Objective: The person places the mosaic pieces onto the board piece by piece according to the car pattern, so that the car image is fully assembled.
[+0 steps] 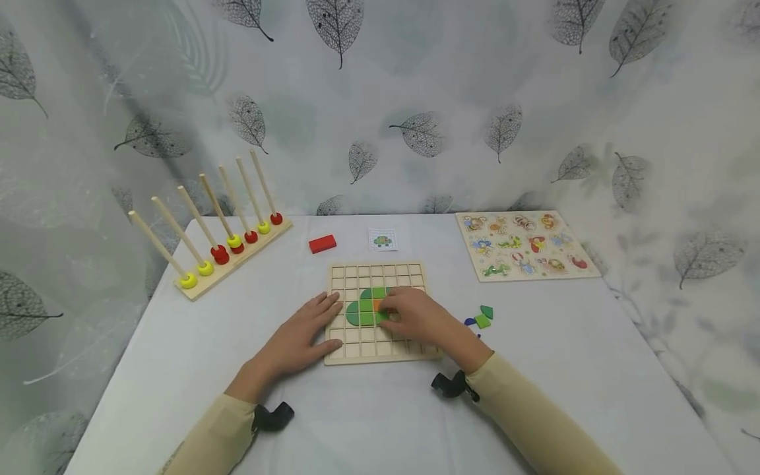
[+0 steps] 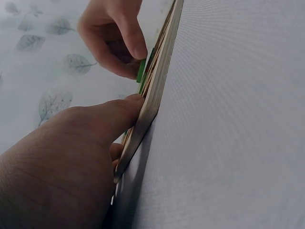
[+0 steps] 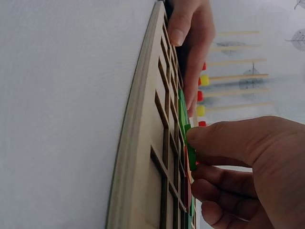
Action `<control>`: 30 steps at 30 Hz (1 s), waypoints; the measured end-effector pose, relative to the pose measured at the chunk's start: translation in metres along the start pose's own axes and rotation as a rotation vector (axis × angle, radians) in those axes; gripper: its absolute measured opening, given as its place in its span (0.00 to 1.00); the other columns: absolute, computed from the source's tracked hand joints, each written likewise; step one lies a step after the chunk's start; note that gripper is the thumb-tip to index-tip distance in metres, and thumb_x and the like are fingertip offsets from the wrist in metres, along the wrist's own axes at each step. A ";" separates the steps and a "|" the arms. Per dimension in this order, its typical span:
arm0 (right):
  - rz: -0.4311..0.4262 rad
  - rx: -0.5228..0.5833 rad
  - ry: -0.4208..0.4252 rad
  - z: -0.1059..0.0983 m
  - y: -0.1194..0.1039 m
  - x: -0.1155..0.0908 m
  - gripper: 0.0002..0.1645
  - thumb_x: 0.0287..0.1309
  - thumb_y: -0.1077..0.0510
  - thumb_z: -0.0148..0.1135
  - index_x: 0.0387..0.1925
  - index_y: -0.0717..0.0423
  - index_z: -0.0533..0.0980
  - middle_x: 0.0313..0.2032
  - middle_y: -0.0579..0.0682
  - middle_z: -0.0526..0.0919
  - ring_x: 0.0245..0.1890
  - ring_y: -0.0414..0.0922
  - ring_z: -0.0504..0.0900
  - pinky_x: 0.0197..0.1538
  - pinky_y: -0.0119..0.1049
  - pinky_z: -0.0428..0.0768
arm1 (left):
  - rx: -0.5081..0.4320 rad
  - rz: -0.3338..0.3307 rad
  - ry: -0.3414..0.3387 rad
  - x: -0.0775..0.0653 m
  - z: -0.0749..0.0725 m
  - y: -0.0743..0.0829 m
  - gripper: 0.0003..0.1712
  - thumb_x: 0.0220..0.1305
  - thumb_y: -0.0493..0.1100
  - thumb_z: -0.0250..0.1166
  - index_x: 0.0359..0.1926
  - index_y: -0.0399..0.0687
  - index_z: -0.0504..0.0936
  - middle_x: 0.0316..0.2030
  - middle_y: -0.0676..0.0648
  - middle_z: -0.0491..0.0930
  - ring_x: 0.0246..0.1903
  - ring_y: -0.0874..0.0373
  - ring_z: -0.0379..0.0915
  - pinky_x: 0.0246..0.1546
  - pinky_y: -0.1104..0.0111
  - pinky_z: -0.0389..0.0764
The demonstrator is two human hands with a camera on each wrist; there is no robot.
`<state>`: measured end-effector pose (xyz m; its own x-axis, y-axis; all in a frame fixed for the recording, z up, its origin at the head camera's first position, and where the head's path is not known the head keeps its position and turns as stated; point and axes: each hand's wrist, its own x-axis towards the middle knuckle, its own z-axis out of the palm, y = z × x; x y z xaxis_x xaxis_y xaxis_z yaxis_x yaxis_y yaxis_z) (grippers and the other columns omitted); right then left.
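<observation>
A wooden grid board (image 1: 350, 352) lies on the white-covered table, its cells partly filled with green tiles (image 1: 366, 305) and an orange one. The person's left hand (image 1: 299, 338) rests along the left edge of the board, fingers extended over the rim and thumb at the near corner. Over the middle of the grid, the right hand (image 1: 418, 318) pinches a small green tile (image 3: 191, 149) between thumb and fingers, close above the laid tiles. That hand covers part of the pattern in the head view.
Loose green and blue pieces (image 1: 483, 320) lie right of the board. Behind it are a picture card (image 1: 382, 240) and a red block (image 1: 322, 244). A peg stand (image 1: 249, 253) with red and yellow beads stands back left; an insect picture puzzle (image 1: 505, 270) lies back right.
</observation>
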<state>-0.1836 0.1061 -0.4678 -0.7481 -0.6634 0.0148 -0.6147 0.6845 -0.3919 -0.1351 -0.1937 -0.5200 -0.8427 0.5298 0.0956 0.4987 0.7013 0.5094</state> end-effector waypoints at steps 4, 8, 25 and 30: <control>0.000 -0.030 0.006 0.001 0.002 0.001 0.13 0.65 0.52 0.80 0.48 0.51 0.90 0.40 0.41 0.85 0.37 0.39 0.77 0.44 0.35 0.81 | 0.012 -0.001 0.004 0.001 0.000 0.000 0.47 0.76 0.65 0.65 0.85 0.49 0.63 0.85 0.51 0.54 0.85 0.49 0.42 0.80 0.45 0.57; 0.007 -0.038 0.019 0.000 0.003 0.002 0.13 0.64 0.52 0.81 0.47 0.51 0.90 0.39 0.41 0.85 0.37 0.39 0.77 0.43 0.35 0.80 | 0.018 0.002 0.012 0.003 -0.001 0.000 0.47 0.75 0.64 0.66 0.85 0.49 0.63 0.85 0.51 0.54 0.85 0.49 0.42 0.80 0.45 0.57; 0.019 -0.036 -0.004 0.003 0.002 0.001 0.09 0.66 0.56 0.79 0.47 0.49 0.90 0.41 0.41 0.87 0.43 0.39 0.82 0.49 0.36 0.83 | 0.015 -0.003 -0.001 0.003 0.001 -0.001 0.48 0.75 0.65 0.65 0.85 0.49 0.63 0.85 0.52 0.54 0.85 0.49 0.42 0.80 0.45 0.57; 0.019 0.012 0.030 -0.003 0.003 -0.006 0.13 0.65 0.54 0.79 0.50 0.50 0.90 0.43 0.41 0.87 0.44 0.39 0.82 0.51 0.38 0.84 | 0.008 -0.002 -0.004 0.001 0.001 -0.001 0.48 0.75 0.64 0.66 0.85 0.48 0.63 0.85 0.51 0.55 0.85 0.48 0.43 0.80 0.45 0.57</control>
<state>-0.1814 0.1132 -0.4662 -0.7669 -0.6407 0.0351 -0.5975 0.6930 -0.4034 -0.1363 -0.1930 -0.5216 -0.8428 0.5304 0.0918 0.4991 0.7060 0.5026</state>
